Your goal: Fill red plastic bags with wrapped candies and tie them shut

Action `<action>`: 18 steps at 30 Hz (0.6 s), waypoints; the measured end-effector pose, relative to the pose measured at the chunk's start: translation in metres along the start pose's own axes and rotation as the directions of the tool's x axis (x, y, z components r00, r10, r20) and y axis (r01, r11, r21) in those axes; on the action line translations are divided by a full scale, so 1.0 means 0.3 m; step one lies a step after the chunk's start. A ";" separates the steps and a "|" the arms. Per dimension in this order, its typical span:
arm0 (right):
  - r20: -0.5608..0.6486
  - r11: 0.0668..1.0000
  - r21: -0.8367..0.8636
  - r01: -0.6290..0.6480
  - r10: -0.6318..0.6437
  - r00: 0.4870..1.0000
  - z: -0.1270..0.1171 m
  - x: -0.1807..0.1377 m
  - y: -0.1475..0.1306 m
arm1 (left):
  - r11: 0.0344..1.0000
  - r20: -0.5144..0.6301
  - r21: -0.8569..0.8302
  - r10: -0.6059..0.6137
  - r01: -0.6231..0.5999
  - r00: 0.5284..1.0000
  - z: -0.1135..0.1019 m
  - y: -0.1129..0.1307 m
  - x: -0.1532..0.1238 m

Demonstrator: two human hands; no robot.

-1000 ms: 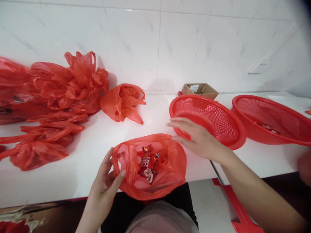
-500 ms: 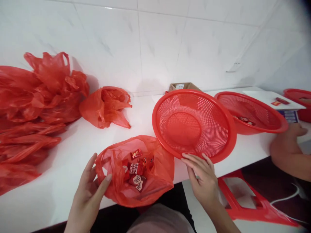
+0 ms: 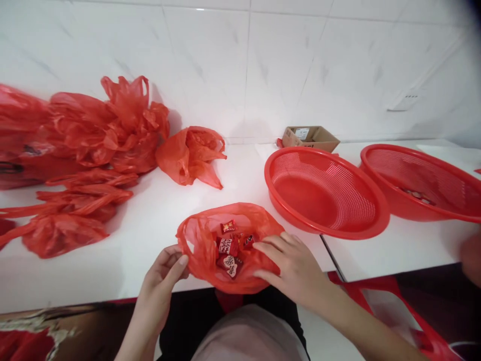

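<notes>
A red plastic bag [image 3: 248, 283] stands with its mouth wide at the table's front edge, several wrapped candies [image 3: 228, 246] lying inside. My left hand [image 3: 165, 273] pinches the bag's left rim between thumb and fingers. Over the bag's right side reaches my right hand [image 3: 295, 265], its thumb and fingers apart and touching the plastic; I see nothing held in it. To the right of the bag, a red colander [image 3: 323, 200] rests on the table with no contents visible.
Another red colander [image 3: 421, 185] with a few small items stands further right. Behind is a cardboard box [image 3: 319, 138]. Red bags [image 3: 124, 130] pile up at left, beside a single red bag [image 3: 188, 158]. Part of another person's arm [image 3: 471, 258] shows at the right edge.
My right hand has left the colander's rim and moved to the bag's right side. The colander, tilted before, now sits lower and flatter. The view has shifted left.
</notes>
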State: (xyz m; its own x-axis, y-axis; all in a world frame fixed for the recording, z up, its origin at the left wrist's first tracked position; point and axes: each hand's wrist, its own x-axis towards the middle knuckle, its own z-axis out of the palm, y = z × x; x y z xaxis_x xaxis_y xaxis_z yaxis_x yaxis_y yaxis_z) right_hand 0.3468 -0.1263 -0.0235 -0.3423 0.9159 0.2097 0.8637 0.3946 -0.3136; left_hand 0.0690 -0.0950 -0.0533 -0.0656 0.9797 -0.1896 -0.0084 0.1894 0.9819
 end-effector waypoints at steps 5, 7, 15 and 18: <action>0.404 0.965 -0.248 -0.081 0.179 0.897 0.015 -0.006 0.063 | 0.998 0.051 0.043 0.032 -0.035 0.998 -0.001 0.011 -0.027; 0.373 0.982 -0.149 -0.113 0.162 0.914 -0.016 -0.001 0.062 | 0.999 0.041 0.033 0.038 -0.040 0.998 0.020 0.025 -0.044; -0.023 0.866 0.486 -0.118 0.148 0.989 -0.150 0.047 -0.008 | 0.996 0.087 0.059 -0.077 0.072 0.993 0.113 0.074 0.022; -0.152 0.827 0.549 -0.124 0.244 0.958 -0.236 0.089 0.017 | 1.000 0.098 0.013 0.015 -0.017 0.995 0.070 0.176 0.084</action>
State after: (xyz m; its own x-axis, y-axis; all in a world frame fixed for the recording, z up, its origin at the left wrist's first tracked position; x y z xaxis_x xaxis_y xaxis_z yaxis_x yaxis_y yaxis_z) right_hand 0.3682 -0.1051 0.0460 -0.0607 0.9623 0.2651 0.5533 0.2535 -0.7935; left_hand 0.0878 -0.0591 -0.0063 0.0327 0.9842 -0.1739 0.0055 0.1738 0.9848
